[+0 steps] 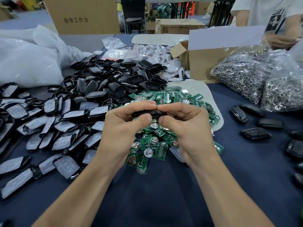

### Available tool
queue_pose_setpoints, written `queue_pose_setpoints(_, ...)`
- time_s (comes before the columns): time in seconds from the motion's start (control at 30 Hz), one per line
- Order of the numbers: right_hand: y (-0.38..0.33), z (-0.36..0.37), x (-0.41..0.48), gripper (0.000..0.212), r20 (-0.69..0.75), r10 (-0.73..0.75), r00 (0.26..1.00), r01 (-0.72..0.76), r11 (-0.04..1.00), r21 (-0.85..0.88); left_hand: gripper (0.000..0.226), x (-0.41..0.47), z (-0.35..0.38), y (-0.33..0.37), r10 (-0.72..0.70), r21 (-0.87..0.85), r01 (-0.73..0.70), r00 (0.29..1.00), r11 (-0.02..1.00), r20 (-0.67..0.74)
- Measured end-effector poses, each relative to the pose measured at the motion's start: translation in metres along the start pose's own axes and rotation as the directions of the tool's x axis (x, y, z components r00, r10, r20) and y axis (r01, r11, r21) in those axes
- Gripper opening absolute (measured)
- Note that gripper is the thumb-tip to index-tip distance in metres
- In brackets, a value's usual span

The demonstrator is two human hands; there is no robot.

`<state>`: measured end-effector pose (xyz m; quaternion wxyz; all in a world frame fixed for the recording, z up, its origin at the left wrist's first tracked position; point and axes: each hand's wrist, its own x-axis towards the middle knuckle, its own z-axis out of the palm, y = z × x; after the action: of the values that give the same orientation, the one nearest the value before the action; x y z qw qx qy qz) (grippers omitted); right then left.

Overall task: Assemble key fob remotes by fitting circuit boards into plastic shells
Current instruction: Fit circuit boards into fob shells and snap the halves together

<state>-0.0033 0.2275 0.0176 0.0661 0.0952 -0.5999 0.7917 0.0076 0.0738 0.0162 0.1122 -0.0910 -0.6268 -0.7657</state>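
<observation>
While both hands pinch one black fob (148,114) edge-on, the step in hand reads as pressing two shell halves shut over a board.

Observed:
- The left hand (119,126) grips the fob's left end and the right hand (188,126) grips its right end. The thumbs are underneath, the forefingers curl over the top, and the fingertips meet at the middle.
- The person holds the fob in the air just above the heap of green circuit boards (157,145) on the dark table cloth (164,194).
- Whether a board sits inside cannot be told, because the seam is dark and half covered.
- Loose black shells (121,81) lie beyond the boards. Film-wrapped shells (49,122) lie to the left, and closed fobs (255,133) are set apart on the right.

Judgement on method:
- The squeeze should probably travel along the seam from the middle out to each end, so that every clip seats.
- The two hands need to press evenly. A lopsided press would likely leave one end gaping or tilt the board.
- The halves should be lined up flush before full force goes on.
- The risk is a board pinched in the seam. If the gap will not close, it is better to reopen the shell than to force it.
- Once the seam is closed all round, the fob belongs with the closed ones on the right.
</observation>
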Motion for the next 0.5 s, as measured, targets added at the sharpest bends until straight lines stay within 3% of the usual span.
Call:
queue_pose_setpoints(0.2, -0.0035, 0.0016, -0.0021, 0.034, 0.034, -0.034, 0.999, 0.032, 0.999, 0.044, 0.018, 0.0011, -0.0067, 0.0012, -0.095, -0.227, 0.117, 0.99, 0.967, 0.105)
queue_pose_setpoints(0.3, -0.0027, 0.0012, -0.002, 0.034, 0.053, -0.067, 0.996, 0.064, 0.997, 0.054, 0.021, 0.0013, -0.0095, 0.0026, -0.097, -0.247, 0.13, 0.985, 0.96, 0.144)
queue_pose_setpoints(0.5, 0.0038, -0.0031, 0.0008, 0.022, 0.051, -0.037, 0.998, 0.052, 0.944, -0.325, 0.037, 0.0018, -0.0091, -0.0011, 0.05, 0.13, -0.041, 0.996, 0.991, -0.07)
